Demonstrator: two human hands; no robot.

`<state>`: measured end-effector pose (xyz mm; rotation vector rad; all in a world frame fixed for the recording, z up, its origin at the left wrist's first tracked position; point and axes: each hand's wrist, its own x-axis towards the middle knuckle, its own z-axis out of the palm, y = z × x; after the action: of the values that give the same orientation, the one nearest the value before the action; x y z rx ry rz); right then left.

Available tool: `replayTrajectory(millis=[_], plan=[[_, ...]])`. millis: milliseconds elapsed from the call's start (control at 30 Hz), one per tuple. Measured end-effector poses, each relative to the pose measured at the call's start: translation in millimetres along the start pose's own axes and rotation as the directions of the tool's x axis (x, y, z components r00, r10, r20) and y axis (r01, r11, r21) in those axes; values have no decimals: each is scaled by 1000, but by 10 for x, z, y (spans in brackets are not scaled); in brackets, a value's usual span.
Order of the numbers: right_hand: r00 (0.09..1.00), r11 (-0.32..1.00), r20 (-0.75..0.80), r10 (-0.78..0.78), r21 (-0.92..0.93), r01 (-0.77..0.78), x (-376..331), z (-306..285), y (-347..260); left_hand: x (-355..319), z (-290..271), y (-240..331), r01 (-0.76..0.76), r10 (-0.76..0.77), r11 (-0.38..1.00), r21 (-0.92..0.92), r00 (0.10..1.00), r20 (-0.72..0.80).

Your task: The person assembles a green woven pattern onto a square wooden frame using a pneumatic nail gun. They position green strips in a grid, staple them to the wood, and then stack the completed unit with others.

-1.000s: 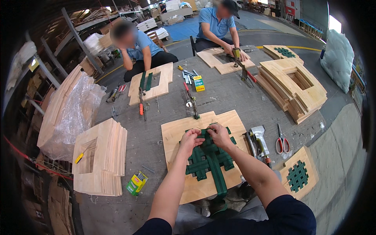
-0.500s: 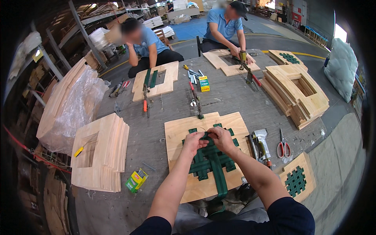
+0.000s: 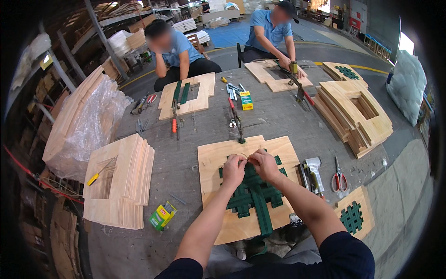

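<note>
My left hand (image 3: 233, 169) and my right hand (image 3: 263, 166) meet over the far edge of a green woven webbing panel (image 3: 242, 199). Both are closed in a pinch, fingertips almost touching. A thin pale strand (image 3: 244, 155) curves between them; whether they also grip webbing is hidden by the fingers. The panel covers the middle of a light plywood board (image 3: 216, 223) lying in front of me. One long green webbing strap (image 3: 263, 216) runs from beneath my hands over the weave and off the board's near edge. A toggle clamp (image 3: 240, 130) stands at the far edge.
Right of the board lie a staple gun (image 3: 312, 174) and red-handled scissors (image 3: 339, 176). Plywood frames are stacked left (image 3: 139, 181) and right (image 3: 346, 111). A staple box (image 3: 162, 215) stands near left. Two co-workers sit across the table, beside a frame (image 3: 206, 88) and another clamp (image 3: 293, 76).
The green strap's end showed between my fingers before; now the thin pale strand shows there. My left hand has turned more upright. The view has shifted slightly.
</note>
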<state>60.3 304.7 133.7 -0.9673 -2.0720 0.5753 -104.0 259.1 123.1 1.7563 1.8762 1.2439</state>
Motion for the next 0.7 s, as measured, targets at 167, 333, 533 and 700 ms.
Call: replayTrajectory(millis=[167,333,533,700], plan=[[966,949,97,240,-232,-212,378,212,391,79,134,5,94,-87,994,46,988,-128],[952,929,76,297,-256,-269,391,356,604,-218,211,-154,-126,129,973,193,992,1],[957,935,94,274,-260,-242,416,445,563,-223,324,-173,-223,133,865,450,966,222],[909,910,34,414,2,-415,729,-6,877,-164,407,-120,-216,67,850,480,949,307]])
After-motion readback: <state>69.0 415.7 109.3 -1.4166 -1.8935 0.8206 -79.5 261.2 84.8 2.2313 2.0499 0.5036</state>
